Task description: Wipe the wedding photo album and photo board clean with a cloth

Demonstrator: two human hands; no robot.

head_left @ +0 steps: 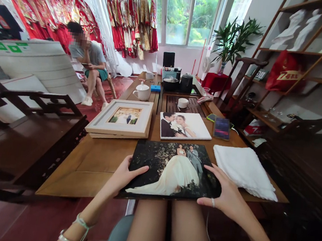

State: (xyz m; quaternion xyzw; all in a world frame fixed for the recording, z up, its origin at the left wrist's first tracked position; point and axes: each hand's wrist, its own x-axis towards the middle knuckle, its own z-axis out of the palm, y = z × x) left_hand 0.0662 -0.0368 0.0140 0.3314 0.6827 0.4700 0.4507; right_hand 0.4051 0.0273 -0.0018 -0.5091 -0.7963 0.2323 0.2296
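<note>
A dark wedding photo panel (169, 172) lies at the near edge of the wooden table, its picture facing up. My left hand (126, 175) grips its left side, thumb on the top face. On the opposite side my right hand (223, 188), with a ring on one finger, grips the right edge, thumb near the front corner. Just beyond the panel lies a lighter wedding photo panel (197, 131). To its left, pale picture frames (99, 122) are stacked, the top one holding a small photo. A folded white towel (243, 169) rests near my right hand.
A phone (222, 129) stands propped right of the lighter panel. Farther back on the wooden table (85, 166) are a lidded white cup (142, 91), a small white bowl (183, 103) and a black kettle (186, 83). A person (88, 58) sits at left. Wooden chairs (28, 127) flank the table.
</note>
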